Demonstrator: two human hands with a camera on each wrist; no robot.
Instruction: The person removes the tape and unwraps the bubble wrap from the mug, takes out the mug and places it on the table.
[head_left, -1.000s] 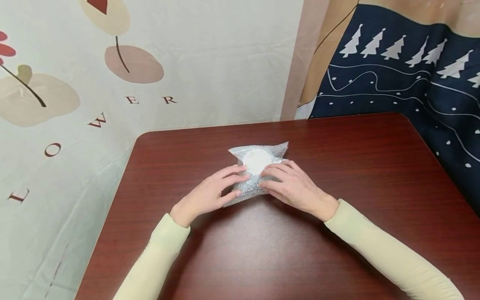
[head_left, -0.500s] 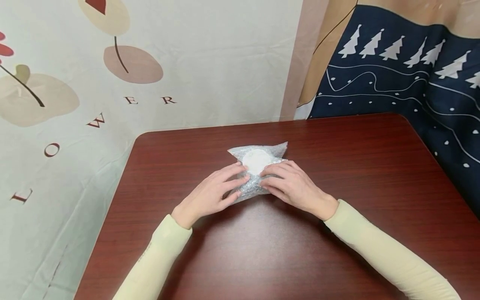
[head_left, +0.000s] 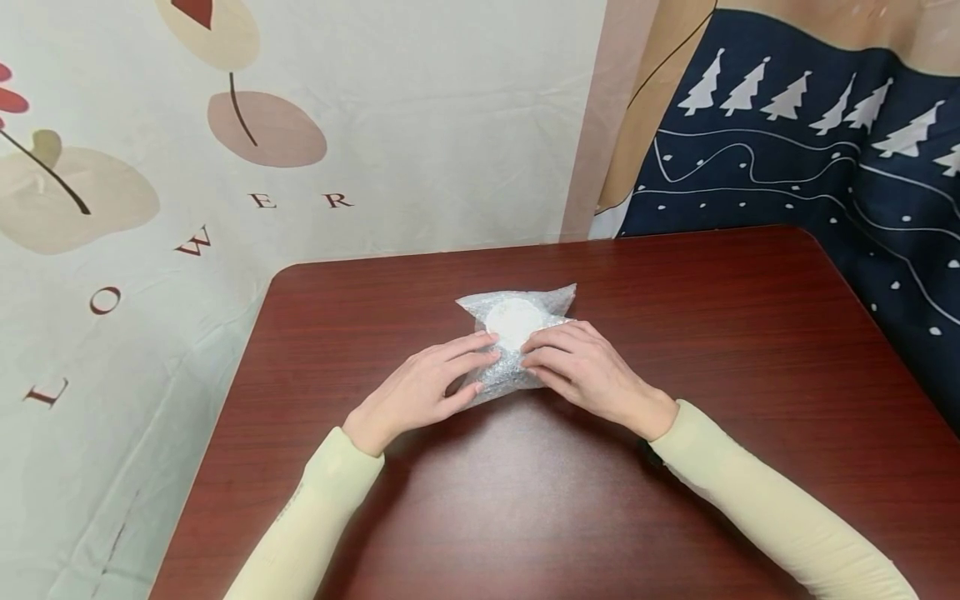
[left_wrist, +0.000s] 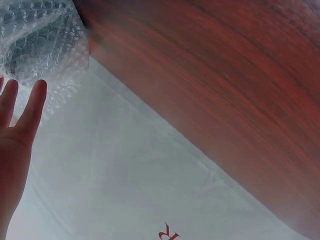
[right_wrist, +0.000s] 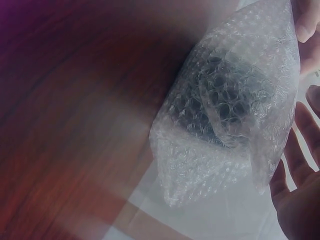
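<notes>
A bubble-wrap package (head_left: 501, 377) lies on the dark red-brown table, and a round white patch (head_left: 513, 317) shows on its upper side. My left hand (head_left: 427, 383) touches the package's left side with spread, nearly straight fingers. From the right, my right hand (head_left: 600, 375) rests its gently bent fingers on the package. Through the clear bubbles (right_wrist: 225, 95) in the right wrist view, something dark shows inside; its kind cannot be made out. The left wrist view catches only a corner of the bubble wrap (left_wrist: 42, 37) beside the fingertips.
The wooden table (head_left: 480, 517) has a rounded back-left corner. Behind it hangs a pale cloth (head_left: 450, 125) with printed letters and flower shapes. A navy cloth (head_left: 750, 167) with white trees hangs at the right.
Both hands stay on the package almost unmoved. The left fingers have shifted slightly, covering the package's lower-left corner more than a second ago.
</notes>
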